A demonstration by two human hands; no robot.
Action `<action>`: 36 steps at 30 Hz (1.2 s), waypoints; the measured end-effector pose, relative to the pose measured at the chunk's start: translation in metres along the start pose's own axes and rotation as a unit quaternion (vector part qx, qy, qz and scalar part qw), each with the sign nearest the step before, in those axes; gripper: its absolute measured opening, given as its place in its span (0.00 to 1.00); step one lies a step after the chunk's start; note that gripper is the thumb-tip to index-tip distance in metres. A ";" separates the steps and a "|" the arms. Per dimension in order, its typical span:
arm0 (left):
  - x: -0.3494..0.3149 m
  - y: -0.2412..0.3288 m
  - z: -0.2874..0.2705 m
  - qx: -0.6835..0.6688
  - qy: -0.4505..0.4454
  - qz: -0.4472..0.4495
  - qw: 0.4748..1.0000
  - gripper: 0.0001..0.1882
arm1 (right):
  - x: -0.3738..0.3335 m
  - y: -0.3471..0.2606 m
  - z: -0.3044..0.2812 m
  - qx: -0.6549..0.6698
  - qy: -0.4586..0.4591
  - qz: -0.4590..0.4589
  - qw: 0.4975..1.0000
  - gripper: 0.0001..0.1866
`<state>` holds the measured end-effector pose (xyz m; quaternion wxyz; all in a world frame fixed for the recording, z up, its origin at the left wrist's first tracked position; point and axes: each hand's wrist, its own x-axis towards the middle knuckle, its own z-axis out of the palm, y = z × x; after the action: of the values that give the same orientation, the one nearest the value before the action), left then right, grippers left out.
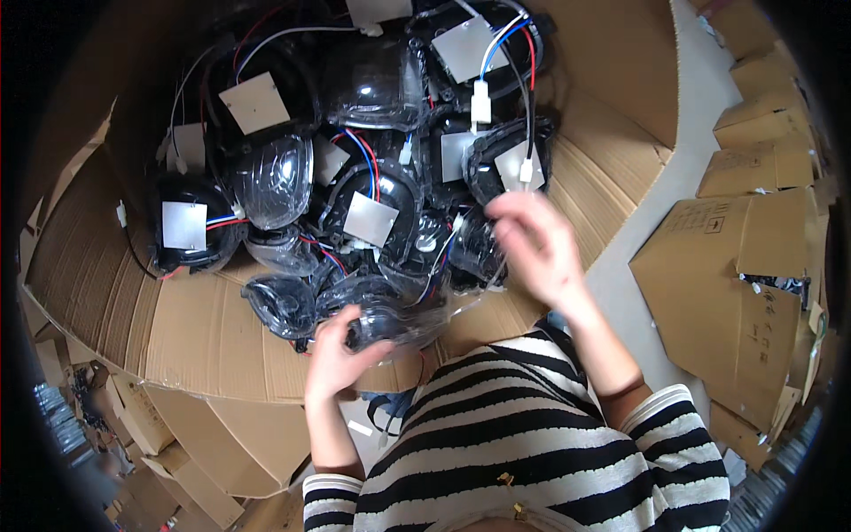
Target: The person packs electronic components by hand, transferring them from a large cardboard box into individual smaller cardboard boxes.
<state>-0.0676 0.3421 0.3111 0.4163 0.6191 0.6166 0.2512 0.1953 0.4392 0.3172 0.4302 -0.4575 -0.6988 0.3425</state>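
My left hand (339, 356) is at the near rim of a large cardboard box, thumb and fingers bent around a clear, plastic-wrapped lamp (399, 321). Part of its grip is hidden by the hand and the shiny wrap. My right hand (538, 248), slightly blurred, hovers over the box's right side with fingers apart. I see nothing held in it. Closest to it are a wrapped lamp (477, 246) and a black lamp housing (496, 160) with a pale square plate and a white connector. Several similar lamps fill the box, including a clear-lensed one (275, 182).
The open cardboard box (199, 341) has flaps folded outward around the lamps. Red, blue and white wires with white plugs (480, 102) trail across the pile. Large cartons (709, 266) stand on the right, past a strip of grey floor (634, 288). More cardboard (133, 412) lies lower left.
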 end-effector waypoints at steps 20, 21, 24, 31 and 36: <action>-0.002 0.013 0.000 0.099 0.213 0.016 0.972 0.10 | 0.071 0.052 -0.031 0.135 0.144 0.157 0.968 0.16; 0.000 0.012 0.003 0.083 0.215 0.011 0.973 0.09 | 0.077 0.064 -0.027 0.038 0.150 0.107 0.982 0.18; 0.003 0.012 0.009 0.080 0.208 0.027 0.974 0.09 | 0.093 0.066 -0.022 0.090 0.019 0.118 0.989 0.16; -0.004 0.008 0.007 0.084 0.218 0.054 0.971 0.10 | 0.061 -0.022 -0.041 -0.097 -0.046 -0.060 0.992 0.07; 0.018 0.092 -0.008 0.074 0.202 0.252 0.943 0.17 | 0.033 -0.090 -0.068 -0.027 -0.310 -0.176 0.934 0.03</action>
<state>-0.0216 0.3716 0.3877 0.1591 0.7196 0.5282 0.4217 0.2196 0.4447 0.4323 0.2335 -0.2097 -0.8755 0.3674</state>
